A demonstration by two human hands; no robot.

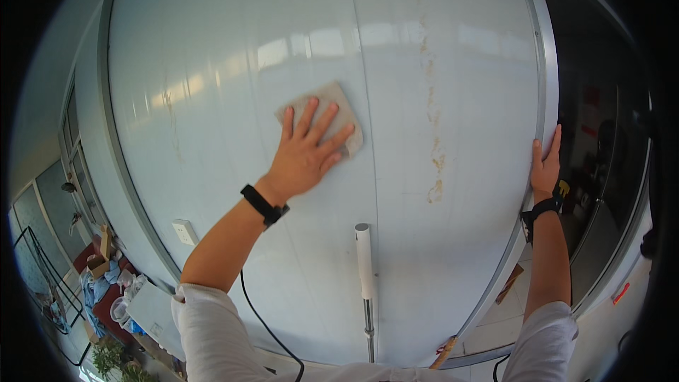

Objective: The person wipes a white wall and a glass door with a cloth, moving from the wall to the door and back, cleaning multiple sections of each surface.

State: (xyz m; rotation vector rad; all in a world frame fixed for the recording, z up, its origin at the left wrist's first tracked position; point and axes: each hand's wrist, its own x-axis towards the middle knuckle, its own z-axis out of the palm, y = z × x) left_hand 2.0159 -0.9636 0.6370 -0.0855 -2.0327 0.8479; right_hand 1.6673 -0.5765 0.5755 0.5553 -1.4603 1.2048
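Note:
My left hand (303, 156) presses a folded beige cloth (339, 98) flat against a glossy white wall panel (297, 244), fingers spread over it. A thin vertical seam (370, 127) runs just right of the cloth. Brownish-yellow stains (432, 116) streak down the panel between my hands, and a fainter stain (170, 109) marks it at the left. My right hand (545, 170) holds the metal door frame (546, 79) at the panel's right edge, thumb on the panel side and fingers on the doorway side. Both wrists wear black bands.
A white-topped pole (364, 260) stands upright before the panel. Left of it hangs a black cable (265, 326), below a wall socket (184, 232). A wooden handle (444, 351) leans low by the frame. Dark doorway (589, 116) at right; cluttered red seat (109, 310) and plants (109, 355) at left.

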